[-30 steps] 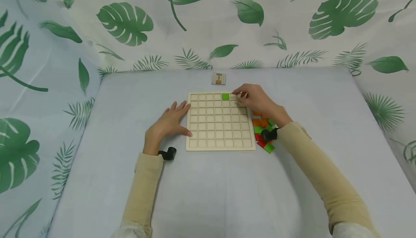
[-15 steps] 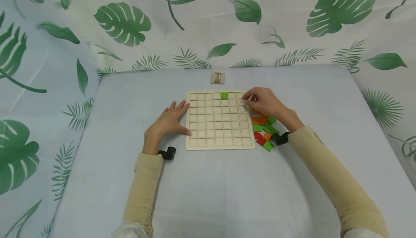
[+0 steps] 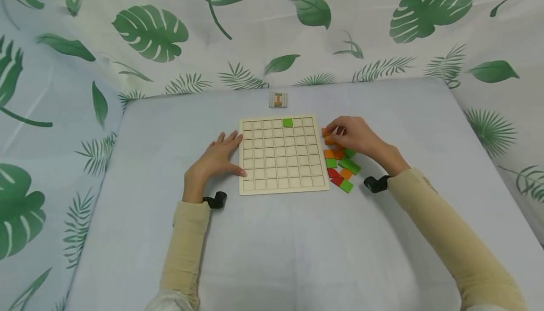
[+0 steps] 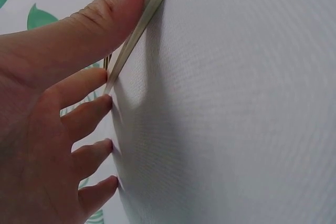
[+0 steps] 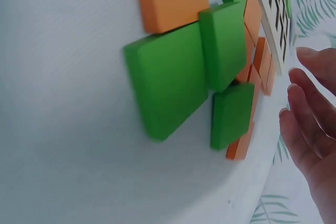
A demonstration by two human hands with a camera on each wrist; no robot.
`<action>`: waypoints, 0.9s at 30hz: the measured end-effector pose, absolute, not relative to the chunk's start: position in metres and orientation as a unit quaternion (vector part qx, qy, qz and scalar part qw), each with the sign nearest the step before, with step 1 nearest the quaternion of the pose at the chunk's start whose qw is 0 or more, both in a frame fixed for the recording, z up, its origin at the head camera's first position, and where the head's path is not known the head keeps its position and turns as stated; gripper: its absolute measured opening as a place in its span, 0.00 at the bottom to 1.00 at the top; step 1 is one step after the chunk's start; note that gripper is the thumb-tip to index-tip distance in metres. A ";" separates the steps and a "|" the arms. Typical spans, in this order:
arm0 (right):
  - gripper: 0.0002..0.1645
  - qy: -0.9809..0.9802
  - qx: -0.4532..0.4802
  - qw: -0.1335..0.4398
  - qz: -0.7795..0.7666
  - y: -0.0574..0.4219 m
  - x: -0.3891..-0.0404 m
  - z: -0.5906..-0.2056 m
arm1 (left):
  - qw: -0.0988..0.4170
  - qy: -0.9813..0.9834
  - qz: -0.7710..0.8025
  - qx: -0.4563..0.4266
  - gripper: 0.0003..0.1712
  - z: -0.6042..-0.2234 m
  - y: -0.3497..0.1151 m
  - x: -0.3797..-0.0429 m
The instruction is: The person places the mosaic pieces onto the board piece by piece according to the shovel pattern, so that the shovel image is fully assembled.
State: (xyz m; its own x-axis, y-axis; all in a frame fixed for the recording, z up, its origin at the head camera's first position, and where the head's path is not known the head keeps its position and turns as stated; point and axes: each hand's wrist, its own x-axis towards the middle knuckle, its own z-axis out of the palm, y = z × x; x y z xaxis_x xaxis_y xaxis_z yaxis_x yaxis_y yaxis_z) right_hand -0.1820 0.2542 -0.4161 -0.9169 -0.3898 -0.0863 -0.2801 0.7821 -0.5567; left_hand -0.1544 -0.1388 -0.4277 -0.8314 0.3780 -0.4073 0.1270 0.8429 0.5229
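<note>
Bracing the board (image 3: 276, 160), seemingly, the left hand (image 3: 214, 160) lies spread at its edge; the right hand (image 3: 354, 134), loosely curved, empty, hovers by conveniently near tiles (image 3: 349, 165).

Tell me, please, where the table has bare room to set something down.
Bare table lies on the near side of the gridded board, between the sleeves; more lies right of the right hand and left of the left hand. It is crowded along the board's right edge, where loose tiles lie close by the right hand.
</note>
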 end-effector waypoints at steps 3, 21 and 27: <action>0.11 0.940 -0.176 0.097 -0.275 0.261 -0.176 -0.416 | 0.259 0.924 0.247 0.137 0.66 -0.428 -0.139 -0.154; 0.12 0.938 -0.188 0.091 -0.276 0.288 -0.155 -0.419 | 0.264 0.922 0.247 0.138 0.66 -0.428 -0.138 -0.154; 0.14 0.940 -0.178 0.099 -0.273 0.299 -0.149 -0.421 | 0.262 0.921 0.251 0.140 0.66 -0.427 -0.138 -0.154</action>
